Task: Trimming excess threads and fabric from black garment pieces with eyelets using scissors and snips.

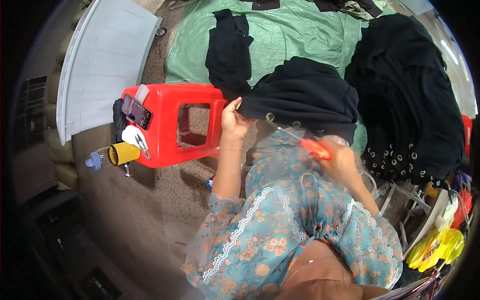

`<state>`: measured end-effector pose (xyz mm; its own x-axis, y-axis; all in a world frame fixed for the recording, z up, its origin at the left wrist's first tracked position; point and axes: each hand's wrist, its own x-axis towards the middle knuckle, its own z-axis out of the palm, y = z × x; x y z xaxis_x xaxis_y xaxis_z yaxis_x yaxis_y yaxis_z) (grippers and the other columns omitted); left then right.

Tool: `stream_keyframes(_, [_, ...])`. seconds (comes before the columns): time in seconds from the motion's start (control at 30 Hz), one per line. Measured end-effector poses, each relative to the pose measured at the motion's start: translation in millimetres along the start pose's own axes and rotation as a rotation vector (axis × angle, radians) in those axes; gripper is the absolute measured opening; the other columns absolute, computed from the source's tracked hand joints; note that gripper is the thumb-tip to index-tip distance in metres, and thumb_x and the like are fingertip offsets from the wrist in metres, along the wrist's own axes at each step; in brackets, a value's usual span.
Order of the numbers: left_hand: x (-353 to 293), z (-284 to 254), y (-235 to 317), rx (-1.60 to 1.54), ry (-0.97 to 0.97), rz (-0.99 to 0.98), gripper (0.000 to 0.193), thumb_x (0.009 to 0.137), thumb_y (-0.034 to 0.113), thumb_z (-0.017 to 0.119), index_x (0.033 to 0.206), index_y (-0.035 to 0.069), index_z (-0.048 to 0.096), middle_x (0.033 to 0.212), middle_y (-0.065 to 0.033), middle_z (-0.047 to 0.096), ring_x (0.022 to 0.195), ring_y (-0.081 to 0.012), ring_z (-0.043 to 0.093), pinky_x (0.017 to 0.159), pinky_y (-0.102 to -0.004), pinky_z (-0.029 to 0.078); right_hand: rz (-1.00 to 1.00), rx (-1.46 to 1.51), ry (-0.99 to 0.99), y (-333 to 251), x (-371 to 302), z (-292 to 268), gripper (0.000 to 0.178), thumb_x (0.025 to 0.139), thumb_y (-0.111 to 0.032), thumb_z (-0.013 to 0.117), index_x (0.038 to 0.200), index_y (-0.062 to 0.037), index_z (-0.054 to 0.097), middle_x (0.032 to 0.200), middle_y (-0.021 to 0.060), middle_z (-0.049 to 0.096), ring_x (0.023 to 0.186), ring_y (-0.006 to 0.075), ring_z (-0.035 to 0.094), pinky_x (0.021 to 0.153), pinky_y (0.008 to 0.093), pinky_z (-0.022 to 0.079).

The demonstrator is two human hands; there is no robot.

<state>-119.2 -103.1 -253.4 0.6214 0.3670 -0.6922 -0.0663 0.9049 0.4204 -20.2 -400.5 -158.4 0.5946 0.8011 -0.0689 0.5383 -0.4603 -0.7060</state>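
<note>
Folded black garments (305, 90) lie over my lap, their near edge turned toward me with metal eyelets (270, 117) along it. My left hand (236, 120) pinches the left end of that edge between thumb and fingers. In my right hand (342, 161) is a tool with an orange handle (316, 149) and a thin metal shaft, like a screwdriver. The shaft points left toward the eyelets. Its tip is close to the cloth; I cannot tell whether it touches. Some motion blur covers the right hand and the handle.
At left stands a red plastic stool (165, 100) with a phone (136, 111) and thread snips (142, 146). A clear bottle (102, 157) and a white panel (107, 55) are beyond. More black garments (407, 95) with eyelets are piled right, by a yellow bag (435, 250). Green tarp (300, 30) lies ahead.
</note>
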Motion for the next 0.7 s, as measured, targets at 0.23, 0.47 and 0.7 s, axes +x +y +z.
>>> stream_keyframes(0.23, [12,-22,0,0.0,-0.021,0.13,0.019,0.09,0.024,0.052,0.093,0.009,0.064,0.089,-0.0075,0.069,0.084,-0.0253,0.066,0.075,-0.0451,0.054,-0.033,0.036,-0.02,-14,29,22,0.029,0.079,-0.031,0.072,0.082,-0.0057,0.058,0.067,0.0157,0.063,0.06,0.0362,0.062,0.053,0.0437,0.047])
stream_keyframes(0.47, [3,-1,-20,-0.063,-0.127,0.118,0.043,0.095,0.051,0.043,0.104,0.013,0.061,0.103,-0.007,0.066,0.101,-0.0253,0.061,0.087,-0.0464,0.048,0.055,0.035,0.033,-6,34,16,0.029,0.081,-0.035,0.072,0.084,-0.0081,0.061,0.063,0.0146,0.062,0.06,0.0362,0.062,0.053,0.0444,0.047])
stream_keyframes(0.7, [-17,12,-70,0.566,0.023,0.237,0.016,0.084,0.022,0.072,0.082,0.008,0.064,0.079,-0.0004,0.065,0.064,-0.009,0.059,0.059,-0.024,0.047,0.282,0.014,0.043,15,11,4,0.028,0.081,-0.035,0.071,0.086,-0.0087,0.062,0.068,0.0125,0.062,0.061,0.0352,0.062,0.055,0.0433,0.047])
